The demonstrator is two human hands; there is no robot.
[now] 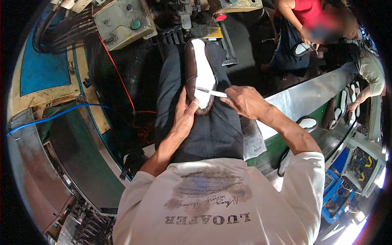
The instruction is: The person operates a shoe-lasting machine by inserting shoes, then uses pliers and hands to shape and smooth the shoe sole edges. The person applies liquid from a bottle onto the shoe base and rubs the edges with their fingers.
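A dark brown leather shoe (204, 69) rests sole side up along my thighs, its white underside facing me. My left hand (185, 115) grips the shoe's near end from the left, the thumb pressed on its edge. In my right hand (247, 102) is a flat, pale, knife-like tool (217, 94), closed in my fingers. The tool's tip lies over the white underside near that end; whether it touches cannot be made out. Dark trousers (200, 141) are beneath the shoe.
A metal-edged green conveyor (275, 143) on the right carries several white-bottomed shoes (307, 123). Two other people work at upper right, one in a red top (304, 14) holding a shoe (302, 49). A machine control box (122, 24) stands ahead; a red hose (118, 73) hangs at left.
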